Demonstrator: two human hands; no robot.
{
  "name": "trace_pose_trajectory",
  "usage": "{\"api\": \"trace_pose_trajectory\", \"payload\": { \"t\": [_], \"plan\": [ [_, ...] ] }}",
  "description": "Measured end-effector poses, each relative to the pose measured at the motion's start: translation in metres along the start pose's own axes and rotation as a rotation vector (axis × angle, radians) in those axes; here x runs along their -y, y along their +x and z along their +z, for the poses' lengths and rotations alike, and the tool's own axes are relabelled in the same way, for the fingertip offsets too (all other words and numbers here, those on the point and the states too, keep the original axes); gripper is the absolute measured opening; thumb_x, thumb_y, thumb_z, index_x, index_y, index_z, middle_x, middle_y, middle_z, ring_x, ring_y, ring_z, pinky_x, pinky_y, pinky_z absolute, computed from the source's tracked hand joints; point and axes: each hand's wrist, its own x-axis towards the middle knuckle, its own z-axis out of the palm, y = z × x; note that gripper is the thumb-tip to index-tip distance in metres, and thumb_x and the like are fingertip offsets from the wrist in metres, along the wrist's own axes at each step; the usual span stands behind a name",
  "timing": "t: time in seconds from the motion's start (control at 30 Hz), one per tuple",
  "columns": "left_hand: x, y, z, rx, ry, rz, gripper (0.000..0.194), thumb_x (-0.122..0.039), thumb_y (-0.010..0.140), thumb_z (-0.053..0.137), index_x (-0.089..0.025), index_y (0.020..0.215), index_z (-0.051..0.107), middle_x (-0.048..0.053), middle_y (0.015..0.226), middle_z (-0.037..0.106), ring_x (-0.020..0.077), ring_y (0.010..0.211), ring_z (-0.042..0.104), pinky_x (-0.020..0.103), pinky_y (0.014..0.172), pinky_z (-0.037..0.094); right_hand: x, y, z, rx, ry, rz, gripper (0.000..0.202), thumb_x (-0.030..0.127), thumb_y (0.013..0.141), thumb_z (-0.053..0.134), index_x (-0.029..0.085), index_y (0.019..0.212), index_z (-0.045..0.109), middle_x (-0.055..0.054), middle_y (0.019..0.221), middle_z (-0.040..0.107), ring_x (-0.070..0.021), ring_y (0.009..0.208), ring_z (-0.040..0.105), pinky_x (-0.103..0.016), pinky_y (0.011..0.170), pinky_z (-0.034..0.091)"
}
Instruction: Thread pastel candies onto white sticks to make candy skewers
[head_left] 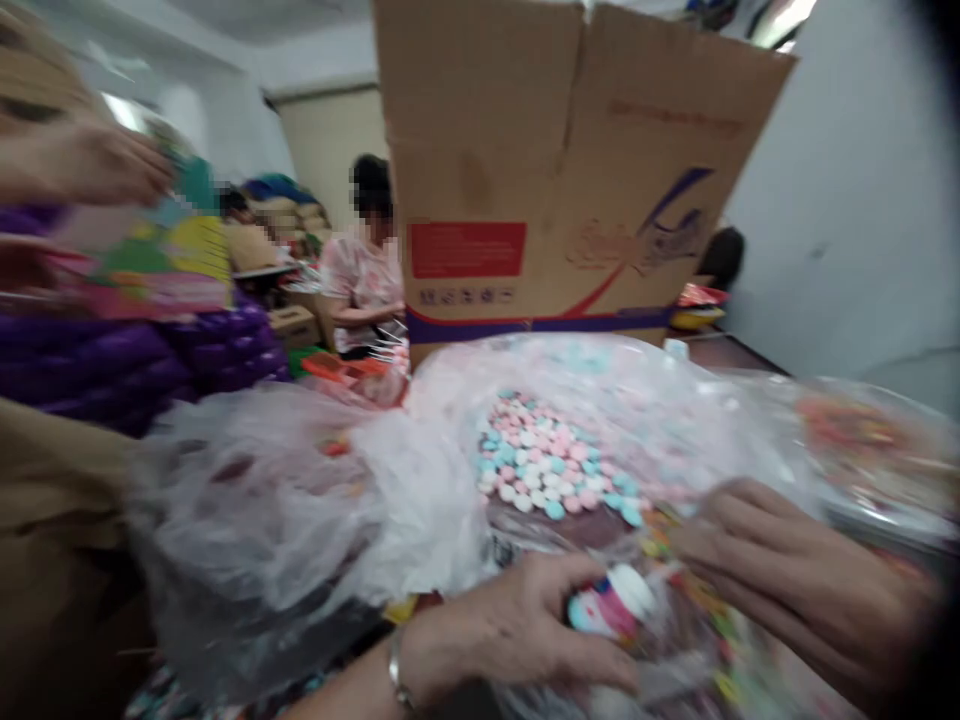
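Note:
My left hand (532,625), with a silver bangle at its wrist, is wrapped round a small bottle (611,605) that has a white cap and a pink and blue label. To its right, my right hand (795,565) is blurred, its fingers bent down over clear plastic and small colourful pieces (664,530); what it holds, if anything, is hidden. Beyond both hands, pink, white and blue round candies (547,465) lie in a large open clear plastic bag (645,400).
A big cardboard box (480,170) stands behind the candy bag. Crumpled plastic bags (300,500) lie at the left, a wrapped tray (870,430) at the right. Another person's hands hold a colourful packet (165,260) at upper left. A person (364,280) sits further back.

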Motion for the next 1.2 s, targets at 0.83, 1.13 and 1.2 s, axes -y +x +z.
{"api": "trace_pose_trajectory", "payload": {
  "t": [0.83, 1.13, 1.2],
  "plan": [
    [-0.006, 0.025, 0.028, 0.006, 0.033, -0.076, 0.027, -0.034, 0.077, 0.078, -0.019, 0.095, 0.066, -0.003, 0.071, 0.056, 0.0107, 0.053, 0.052, 0.019, 0.047, 0.041, 0.019, -0.013, -0.009, 0.288, 0.195, 0.089, 0.030, 0.016, 0.102, 0.042, 0.017, 0.076, 0.056, -0.003, 0.076, 0.055, -0.0185, 0.075, 0.046, -0.036, 0.077, 0.035],
    [-0.020, 0.032, 0.038, -0.019, -0.371, -0.123, 0.034, -0.050, 0.081, 0.071, -0.017, 0.082, 0.064, 0.004, 0.064, 0.068, 0.0147, 0.047, 0.064, 0.020, 0.042, 0.042, 0.007, -0.015, -0.012, 0.290, 0.288, 0.109, 0.024, 0.024, 0.104, 0.044, 0.018, 0.096, 0.066, -0.005, 0.086, 0.060, -0.0196, 0.087, 0.053, -0.032, 0.080, 0.042],
    [-0.021, 0.035, 0.041, -0.094, -0.404, -0.158, 0.035, -0.050, 0.076, 0.075, -0.016, 0.079, 0.065, 0.004, 0.064, 0.070, 0.0147, 0.046, 0.063, 0.022, 0.042, 0.047, 0.005, -0.016, -0.011, 0.180, 0.290, 0.204, 0.019, 0.025, 0.102, 0.048, 0.018, 0.108, 0.064, -0.007, 0.099, 0.063, -0.0192, 0.092, 0.056, -0.031, 0.081, 0.044]
  ]
}}
